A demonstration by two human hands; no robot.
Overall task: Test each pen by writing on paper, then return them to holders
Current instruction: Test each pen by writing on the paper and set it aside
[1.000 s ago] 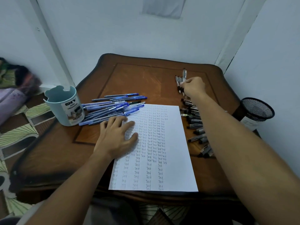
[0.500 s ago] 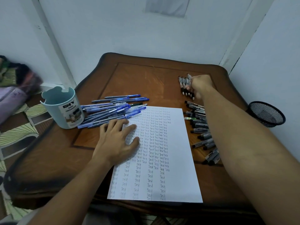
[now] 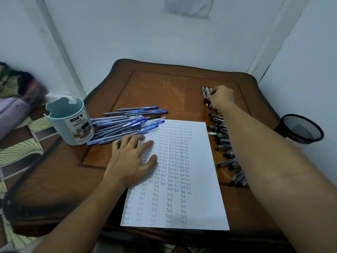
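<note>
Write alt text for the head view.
A right hand grips a few black pens at the table's far side while the left hand presses flat on paper filled with "Test".

- The right hand [image 3: 221, 97] at upper right covers part of a small bunch of black pens [image 3: 205, 94]; its grip on them cannot be made out.
- The right forearm hides part of the black pen row [image 3: 223, 141].
- Fabric [image 3: 16, 92] at the left edge is blurred and cut off.
</note>
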